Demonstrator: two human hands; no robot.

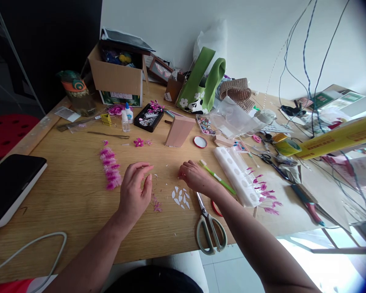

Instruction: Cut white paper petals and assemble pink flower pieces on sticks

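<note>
My left hand [136,190] hovers over the wooden table [73,203], fingers loosely curled and apart, holding nothing I can see. My right hand [194,176] rests on the table with fingers curled in a pinch; what it holds is too small to make out. Several white cut petals [180,197] lie between the hands, with pink scraps [156,204] beside them. A row of pink petal pieces [110,167] lies left of my left hand. Grey-handled scissors [210,226] lie near the table's front edge by my right forearm.
A green-handled toothbrush [216,176], a white foam block [238,175] stuck with pink petals on wires [266,197], a cardboard box [117,75], a green bag [201,87], glue bottles [127,114], a black tablet [9,187], a pink block [178,130] and hanging wires [308,73] crowd the table.
</note>
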